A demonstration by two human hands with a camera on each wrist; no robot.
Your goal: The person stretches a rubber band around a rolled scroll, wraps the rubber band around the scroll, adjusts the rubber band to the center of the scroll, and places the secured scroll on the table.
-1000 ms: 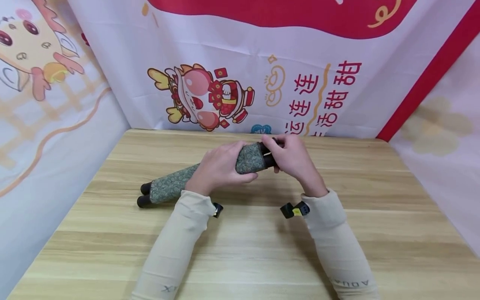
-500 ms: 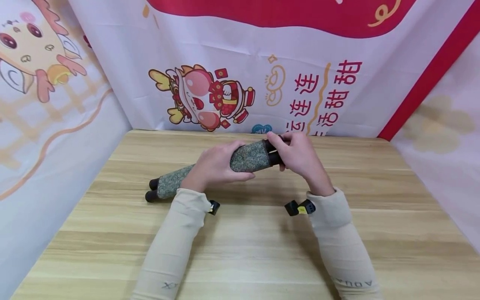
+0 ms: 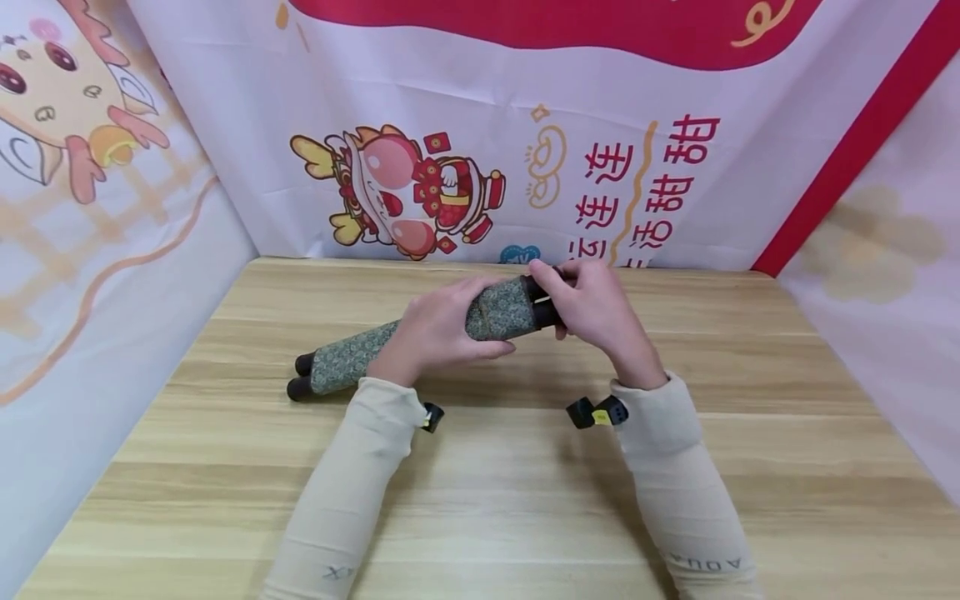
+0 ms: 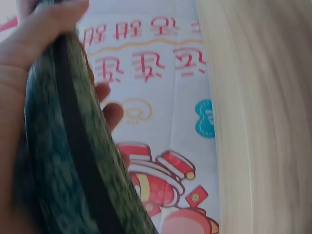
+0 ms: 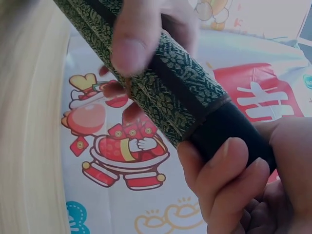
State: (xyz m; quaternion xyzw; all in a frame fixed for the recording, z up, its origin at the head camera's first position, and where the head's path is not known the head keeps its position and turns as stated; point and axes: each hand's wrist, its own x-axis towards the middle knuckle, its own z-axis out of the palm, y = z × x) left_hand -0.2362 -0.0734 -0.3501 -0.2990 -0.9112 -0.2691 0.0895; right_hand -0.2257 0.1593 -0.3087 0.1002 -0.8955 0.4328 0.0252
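A rolled scroll (image 3: 348, 358), covered in green patterned brocade, slants over the table from lower left to upper right. It shows two side-by-side rolls with dark rod ends (image 3: 300, 388) at its left. My left hand (image 3: 435, 329) grips the scroll around its middle, thumb on the near side and fingers reaching over the far side. At the right end, my right hand (image 3: 596, 312) holds the dark rod ends between thumb and fingers. In the right wrist view, its curled fingers (image 5: 222, 168) wrap the black end cap (image 5: 234, 129), and a dark strip runs along the brocade.
The wooden table (image 3: 480, 500) spreads out beneath both hands. A white printed cloth (image 3: 450, 83) with red characters and a cartoon dragon hangs just behind its far edge. Further printed cloths stand at the left and right sides.
The scroll and both hands have shifted slightly right and away from me, with the scroll's left end moving furthest. Both hands keep their hold.
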